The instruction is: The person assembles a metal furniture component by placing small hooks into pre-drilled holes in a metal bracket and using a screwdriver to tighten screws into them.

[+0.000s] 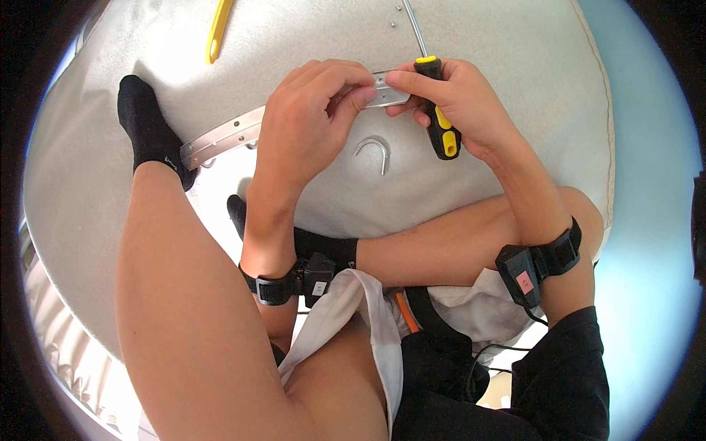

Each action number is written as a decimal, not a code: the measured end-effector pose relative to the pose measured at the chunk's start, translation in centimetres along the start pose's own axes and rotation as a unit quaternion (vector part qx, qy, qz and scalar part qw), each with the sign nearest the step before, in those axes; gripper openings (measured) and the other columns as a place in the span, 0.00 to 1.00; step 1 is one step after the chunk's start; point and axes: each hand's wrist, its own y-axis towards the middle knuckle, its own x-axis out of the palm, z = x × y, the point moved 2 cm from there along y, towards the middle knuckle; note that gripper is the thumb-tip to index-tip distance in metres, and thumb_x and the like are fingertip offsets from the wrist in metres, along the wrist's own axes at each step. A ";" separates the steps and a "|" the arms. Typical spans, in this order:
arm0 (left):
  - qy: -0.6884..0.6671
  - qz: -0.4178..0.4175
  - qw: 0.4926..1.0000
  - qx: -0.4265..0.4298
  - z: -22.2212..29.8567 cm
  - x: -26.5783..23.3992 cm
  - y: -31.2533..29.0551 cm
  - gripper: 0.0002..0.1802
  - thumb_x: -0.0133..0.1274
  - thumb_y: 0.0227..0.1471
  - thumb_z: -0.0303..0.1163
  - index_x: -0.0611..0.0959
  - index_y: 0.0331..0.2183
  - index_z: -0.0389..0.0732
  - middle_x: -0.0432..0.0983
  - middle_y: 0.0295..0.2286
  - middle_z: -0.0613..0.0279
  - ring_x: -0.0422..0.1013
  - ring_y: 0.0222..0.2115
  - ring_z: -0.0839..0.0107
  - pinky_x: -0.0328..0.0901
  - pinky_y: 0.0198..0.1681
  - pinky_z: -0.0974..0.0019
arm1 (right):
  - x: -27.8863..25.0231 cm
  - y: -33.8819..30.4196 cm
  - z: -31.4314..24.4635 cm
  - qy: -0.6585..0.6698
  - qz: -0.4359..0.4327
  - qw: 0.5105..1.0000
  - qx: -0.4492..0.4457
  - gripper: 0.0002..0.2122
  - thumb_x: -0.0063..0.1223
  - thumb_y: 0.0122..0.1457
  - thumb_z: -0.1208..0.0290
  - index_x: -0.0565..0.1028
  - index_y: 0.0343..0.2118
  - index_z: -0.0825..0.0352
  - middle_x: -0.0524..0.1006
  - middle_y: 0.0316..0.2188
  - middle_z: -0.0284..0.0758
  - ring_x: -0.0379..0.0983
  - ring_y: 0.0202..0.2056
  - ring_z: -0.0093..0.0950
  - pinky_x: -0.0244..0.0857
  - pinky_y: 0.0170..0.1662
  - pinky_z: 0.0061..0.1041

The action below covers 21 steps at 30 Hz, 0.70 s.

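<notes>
A long silver metal rail point(237, 130) with small holes runs slantwise under both hands, its left end by my sock. My left hand point(309, 125) is closed on it near the right end, thumb and fingertips pressed together at the rail; whether they pinch a small part is hidden. My right hand point(474, 99) grips the rail's right end between thumb and fingers. That same hand also holds a screwdriver point(445, 132) with a black and yellow handle, its shaft pointing away from me. Below the rail, a loose curved metal hook point(384, 154) lies on the pale surface.
A yellow tool point(216, 37), only partly in view, lies at the far left. Tiny screws point(393, 25) lie near the screwdriver shaft. My black-socked foot point(147, 121) rests at the left, and my bent legs frame the pale padded surface point(81, 198).
</notes>
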 end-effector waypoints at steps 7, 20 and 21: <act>0.005 -0.018 0.999 -0.044 0.0 -0.2 0.0 0.06 0.60 0.49 0.25 0.83 0.32 0.39 0.78 0.28 0.60 0.73 0.28 0.66 0.68 0.35 0.67 | 0.5 0.2 0.0 0.040 0.000 0.999 0.011 0.12 0.59 0.60 0.65 0.79 0.40 0.69 0.81 0.31 0.33 0.81 0.33 0.22 0.64 0.29 0.16; -0.026 -0.015 0.998 -0.063 -0.1 -0.2 0.0 0.05 0.60 0.48 0.26 0.82 0.31 0.39 0.77 0.26 0.60 0.71 0.25 0.65 0.66 0.32 0.66 | 0.3 0.3 0.0 0.013 -0.026 1.000 -0.008 0.14 0.59 0.60 0.64 0.79 0.44 0.68 0.79 0.30 0.33 0.76 0.28 0.19 0.65 0.27 0.15; -0.022 -0.014 0.998 -0.055 -0.2 -0.2 0.0 0.05 0.60 0.48 0.26 0.83 0.31 0.39 0.77 0.26 0.60 0.70 0.25 0.66 0.66 0.31 0.66 | 0.4 0.3 0.0 0.015 -0.025 1.000 -0.008 0.14 0.59 0.59 0.64 0.79 0.43 0.68 0.79 0.30 0.33 0.76 0.27 0.20 0.64 0.26 0.15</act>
